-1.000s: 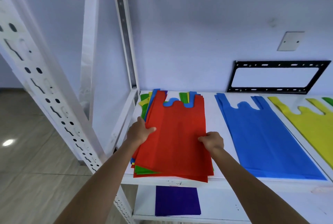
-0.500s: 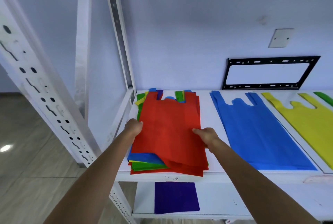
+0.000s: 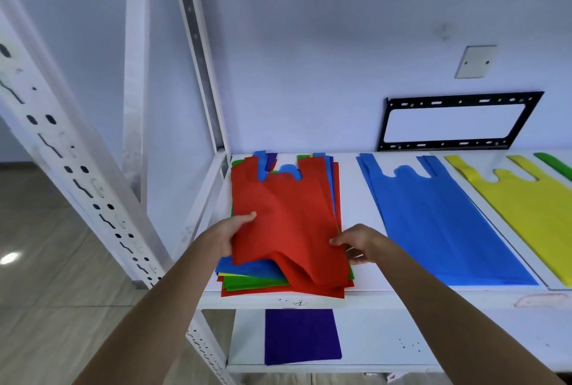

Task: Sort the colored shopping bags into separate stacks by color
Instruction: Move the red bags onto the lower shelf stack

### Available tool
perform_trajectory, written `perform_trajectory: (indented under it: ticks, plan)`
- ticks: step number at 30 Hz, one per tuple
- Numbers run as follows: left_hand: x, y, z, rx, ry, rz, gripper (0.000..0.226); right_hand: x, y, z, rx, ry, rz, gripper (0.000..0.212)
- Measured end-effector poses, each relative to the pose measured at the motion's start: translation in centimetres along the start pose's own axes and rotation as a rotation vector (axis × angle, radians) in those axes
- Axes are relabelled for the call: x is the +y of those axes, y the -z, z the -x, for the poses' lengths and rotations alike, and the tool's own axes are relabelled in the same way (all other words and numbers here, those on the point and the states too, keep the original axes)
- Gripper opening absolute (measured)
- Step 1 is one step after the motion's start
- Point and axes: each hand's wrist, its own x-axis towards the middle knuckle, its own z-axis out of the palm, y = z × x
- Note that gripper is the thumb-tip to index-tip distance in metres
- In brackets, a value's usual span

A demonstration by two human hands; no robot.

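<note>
Red bag (image 3: 284, 220) is top of the mixed pile (image 3: 247, 279) at the shelf's (image 3: 359, 230) left end. Left hand (image 3: 227, 236) pinches its left edge, right hand (image 3: 356, 244) pinches the right edge; both grips clamped on it, near end lifted and sagging, probably to peel one sheet off the stack. Blue, green, yellow and more red show underneath. Sorted so far: blue bag (image 3: 439, 223) just right of the pile, yellow bag (image 3: 526, 208) beyond it, a green sliver (image 3: 554, 163) at the frame edge, purple bag (image 3: 301, 336) on the lower shelf. No red stack visible. Shelf upright (image 3: 198, 53) crowds the left side; the right is taken.
</note>
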Motion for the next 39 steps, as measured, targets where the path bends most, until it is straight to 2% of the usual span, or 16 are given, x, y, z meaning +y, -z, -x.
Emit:
perform_trajectory:
  ticks: [4,7,9,11,13,17,20,25,34,39]
  plan:
    - [-0.3,1.0,-0.2,0.038,0.000,-0.224,0.048,0.9,0.5,-0.4,0.132,0.065,0.005,0.033]
    - [-0.2,1.4,0.9,-0.089,0.037,-0.352,0.051,1.5,1.1,-0.6,0.232,0.081,0.128,0.034]
    - [0.1,1.6,0.9,-0.143,0.039,-0.328,0.051,1.6,1.4,-0.6,0.267,0.091,0.170,0.035]
    - [0.4,1.3,0.3,-0.104,-0.037,-0.226,0.049,1.7,1.6,-0.5,0.228,0.097,0.154,0.037]
    - [0.6,0.6,-0.5,0.001,-0.121,-0.177,0.045,1.8,1.7,-0.4,0.137,0.074,0.095,0.036]
    - [0.7,-0.4,-1.0,0.067,-0.117,-0.265,0.046,2.3,1.8,-0.1,0.028,0.001,-0.098,0.038]
    - [0.9,-0.3,-1.1,0.088,-0.131,-0.259,0.048,2.6,1.5,0.4,0.008,0.005,-0.128,0.044]
    - [0.6,-0.2,-1.8,0.132,-0.199,-0.248,0.036,3.1,0.8,0.6,0.049,0.038,-0.122,0.042]
    - [0.9,-1.0,-2.2,0.087,-0.241,-0.251,0.033,3.2,-0.1,2.4,0.089,0.036,-0.102,0.039]
    - [1.2,-2.3,-1.3,0.007,-0.222,-0.253,0.037,4.1,0.4,4.1,0.100,0.025,-0.136,0.039]
